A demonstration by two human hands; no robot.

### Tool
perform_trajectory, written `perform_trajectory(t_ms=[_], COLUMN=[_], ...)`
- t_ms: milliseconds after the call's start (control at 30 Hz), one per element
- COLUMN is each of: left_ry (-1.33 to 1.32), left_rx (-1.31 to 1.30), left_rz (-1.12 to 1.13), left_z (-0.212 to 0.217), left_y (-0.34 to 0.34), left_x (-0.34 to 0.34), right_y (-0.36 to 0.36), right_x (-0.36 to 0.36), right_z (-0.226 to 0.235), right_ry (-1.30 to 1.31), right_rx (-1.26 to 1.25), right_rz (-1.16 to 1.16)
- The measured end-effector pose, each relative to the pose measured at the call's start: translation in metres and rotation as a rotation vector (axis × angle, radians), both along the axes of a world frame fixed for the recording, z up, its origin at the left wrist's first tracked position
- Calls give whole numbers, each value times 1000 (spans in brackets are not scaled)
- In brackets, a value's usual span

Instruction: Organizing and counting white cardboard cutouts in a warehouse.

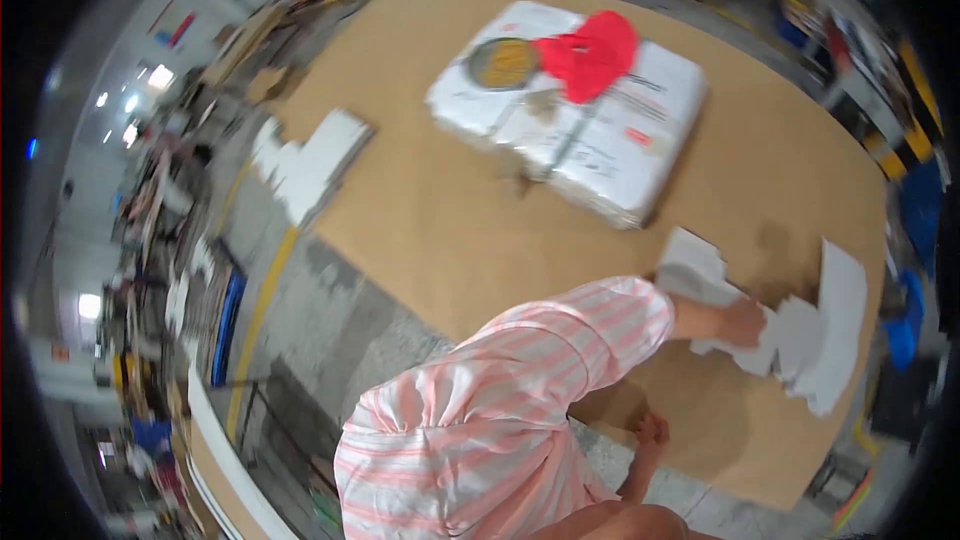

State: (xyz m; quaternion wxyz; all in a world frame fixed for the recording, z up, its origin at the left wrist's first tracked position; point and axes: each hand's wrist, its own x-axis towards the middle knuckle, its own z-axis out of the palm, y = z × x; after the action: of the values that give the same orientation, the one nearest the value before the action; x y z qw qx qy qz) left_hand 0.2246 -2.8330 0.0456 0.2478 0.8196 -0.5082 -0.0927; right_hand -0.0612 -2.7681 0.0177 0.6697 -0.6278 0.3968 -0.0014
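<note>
Hand on white cardboard cutouts

At four o'clock on the brown sheet [430,200], the left hand [745,322] presses onto flat white cutouts [810,335]; its grip I cannot tell. The right hand [652,432], fingers loosely together, rests at five o'clock.

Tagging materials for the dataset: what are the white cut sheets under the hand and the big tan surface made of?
White cut sheets: likely matte paperboard, flat and thin with notched die-cut edges. Tan surface: looks like brown corrugated or kraft board, dull and uniform; blur leaves this open.
</note>
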Motion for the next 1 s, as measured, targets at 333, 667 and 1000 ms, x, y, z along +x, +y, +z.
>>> perform_trajectory(t_ms=[333, 667, 1000], left_ry=[327, 494, 584], left_rx=[-185, -96, -124], left_rz=[381, 1065, 1535], left_z=[-5, 13, 4], left_y=[472, 760, 879], left_x=[-163, -282, -366], right_y=[91, 439, 712], right_x=[82, 157, 237], right_z=[13, 32, 54], right_ry=[-57, -352, -70], right_rx=[-213, -222, 203], right_rz=[453, 1069, 1082])
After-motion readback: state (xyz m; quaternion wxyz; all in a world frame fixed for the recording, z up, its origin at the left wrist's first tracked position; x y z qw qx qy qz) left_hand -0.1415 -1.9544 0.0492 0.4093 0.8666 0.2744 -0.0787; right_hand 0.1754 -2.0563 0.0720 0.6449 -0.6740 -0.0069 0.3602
